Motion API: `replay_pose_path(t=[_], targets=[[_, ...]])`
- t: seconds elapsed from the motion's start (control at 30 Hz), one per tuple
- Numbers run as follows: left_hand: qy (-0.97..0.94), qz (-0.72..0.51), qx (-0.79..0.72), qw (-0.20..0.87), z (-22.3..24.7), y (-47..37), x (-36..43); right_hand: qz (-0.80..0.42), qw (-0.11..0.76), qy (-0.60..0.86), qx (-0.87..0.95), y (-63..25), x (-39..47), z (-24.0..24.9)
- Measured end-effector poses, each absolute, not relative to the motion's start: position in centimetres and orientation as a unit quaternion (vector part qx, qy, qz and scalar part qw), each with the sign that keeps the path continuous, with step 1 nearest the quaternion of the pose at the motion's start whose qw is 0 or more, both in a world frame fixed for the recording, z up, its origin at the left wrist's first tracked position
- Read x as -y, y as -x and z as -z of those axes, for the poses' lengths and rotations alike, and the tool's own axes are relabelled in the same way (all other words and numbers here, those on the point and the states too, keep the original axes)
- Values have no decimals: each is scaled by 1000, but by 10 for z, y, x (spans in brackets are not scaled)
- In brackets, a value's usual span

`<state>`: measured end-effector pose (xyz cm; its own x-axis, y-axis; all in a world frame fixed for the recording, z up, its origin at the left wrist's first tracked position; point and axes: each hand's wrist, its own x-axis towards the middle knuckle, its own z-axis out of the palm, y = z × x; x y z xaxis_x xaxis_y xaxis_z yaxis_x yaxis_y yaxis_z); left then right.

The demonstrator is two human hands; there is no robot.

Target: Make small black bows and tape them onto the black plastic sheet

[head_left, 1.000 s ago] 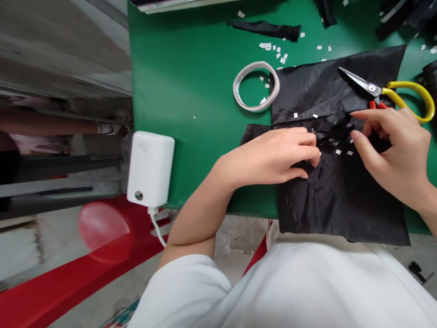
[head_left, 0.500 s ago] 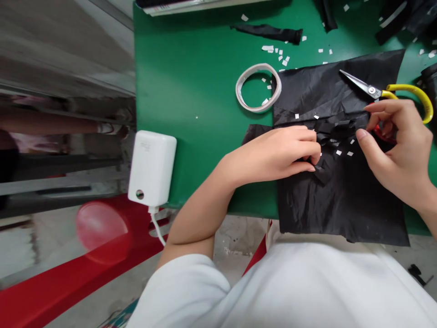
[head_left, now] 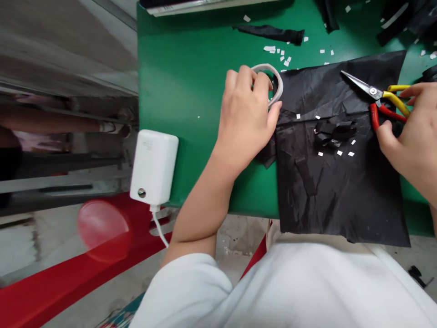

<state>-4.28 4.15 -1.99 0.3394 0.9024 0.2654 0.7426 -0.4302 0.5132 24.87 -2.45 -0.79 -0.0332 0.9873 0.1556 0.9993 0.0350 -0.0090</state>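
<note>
My left hand (head_left: 244,111) is curled over a roll of white tape (head_left: 280,83), its fingers over the near-left side and the thumb at the lower edge. A pair of scissors (head_left: 373,91) with yellow and red handles lies with its blades pointing up and left. Around those handles is my right hand (head_left: 414,136), thumb by the red one and fingers by the yellow. Beneath the scissors spreads a black plastic sheet (head_left: 355,196). Crumpled black strips (head_left: 334,131) and small white paper bits (head_left: 339,153) rest on it.
On the green table (head_left: 191,82) a white power bank (head_left: 154,166) with a cable sits at the left edge. A rolled black strip (head_left: 269,33) and white scraps lie farther back. A red plastic stool or chair (head_left: 51,269) stands at lower left.
My left hand has left the black strips and moved up and left onto the tape roll. My right hand has shifted right, onto the scissors' handles.
</note>
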Motion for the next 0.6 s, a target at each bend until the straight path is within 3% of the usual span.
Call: replay_pose_path(t=[0.2, 0.43, 0.6], targets=[[-798, -226, -541, 140, 36, 46, -47, -4, 10, 729, 684, -250, 21, 4], [-768, -316, -536, 152, 14, 39, -42, 36, 48, 724, 688, -251, 22, 9], [-737, -412, -478, 242, -2, 25, -32, 79, 108, 702, 700, -251, 22, 6]])
